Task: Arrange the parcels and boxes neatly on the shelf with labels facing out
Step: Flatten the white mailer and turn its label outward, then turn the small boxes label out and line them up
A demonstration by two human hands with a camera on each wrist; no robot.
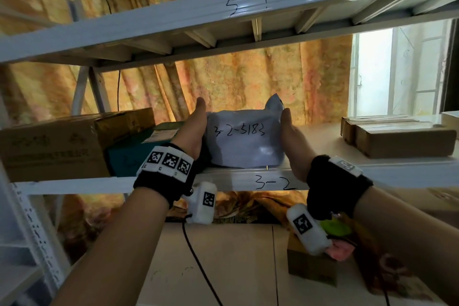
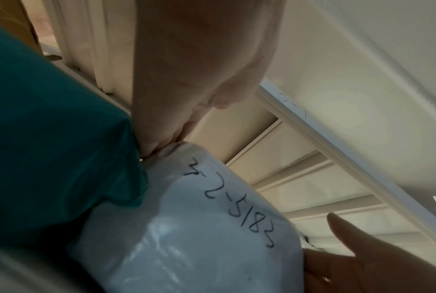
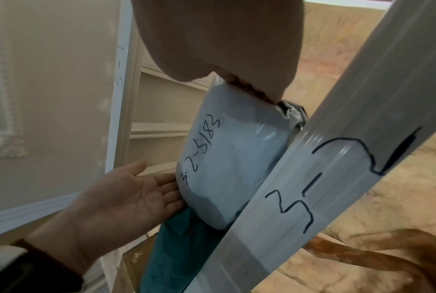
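While the white metal shelf marked 3-2 (image 1: pixel 238 177) carries a large brown cardboard box (image 1: pixel 49 146) and a teal box (image 1: pixel 129 156) at left, the soft grey plastic mailer parcel (image 1: pixel 244 141) sits at its front edge, label outward. The left hand (image 1: pixel 195 129) and right hand (image 1: pixel 294 146) press flat, fingers straight, against its sides. Pressed unevenly, the limp parcel could slump forward off the lip.
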